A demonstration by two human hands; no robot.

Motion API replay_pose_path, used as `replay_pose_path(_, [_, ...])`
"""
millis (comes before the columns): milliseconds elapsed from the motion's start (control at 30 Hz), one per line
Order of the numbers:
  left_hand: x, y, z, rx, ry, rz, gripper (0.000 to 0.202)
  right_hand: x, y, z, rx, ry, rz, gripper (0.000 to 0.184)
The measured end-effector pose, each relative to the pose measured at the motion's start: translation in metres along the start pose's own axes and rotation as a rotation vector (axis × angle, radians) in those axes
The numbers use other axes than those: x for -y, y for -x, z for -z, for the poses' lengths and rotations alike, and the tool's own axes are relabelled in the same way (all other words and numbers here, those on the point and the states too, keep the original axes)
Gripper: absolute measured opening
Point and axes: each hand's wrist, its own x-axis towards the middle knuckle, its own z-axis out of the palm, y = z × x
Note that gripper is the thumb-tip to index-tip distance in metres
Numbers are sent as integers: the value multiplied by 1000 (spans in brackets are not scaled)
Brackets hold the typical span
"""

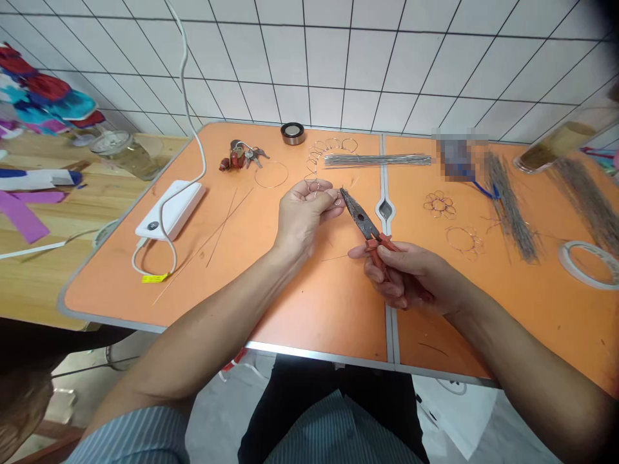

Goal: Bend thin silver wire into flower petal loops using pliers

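My left hand pinches a thin wire bent into a row of small loops, which curves up and away toward the back of the table. In my right hand is a pair of long-nose pliers with red handles, the fingers wrapped round the grips. The dark jaws point up and left, and their tip lies beside my left fingertips at the wire's near end. Whether the jaws grip the wire I cannot tell. Just behind lies a bundle of straight wires.
The orange folding table has a centre seam with a metal latch. On the left are a white power strip, keys and a wire ring. Flower-shaped wire, more wire bundles and a tape roll lie right.
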Motion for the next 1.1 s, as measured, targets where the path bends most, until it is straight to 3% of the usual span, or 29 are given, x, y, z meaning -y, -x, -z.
replay_pose_path(133, [-3,1,-1,-6,2,21,22,4,1,3,155,-187,-64,38])
replay_pose_path(233, [-3,1,-1,-10,3,30,22,4,1,4,175,-205,-69,35])
replay_pose_path(633, [-1,-4,2,-7,-47,18,21,-4,-7,14,-78,296,73,48])
replay_pose_path(767, [-3,-5,3,12,-98,21,23,-2,-6,16,-82,423,74,47])
replay_pose_path(1100, [-7,-6,6,230,15,82,24,5,0,11,75,-43,22,39])
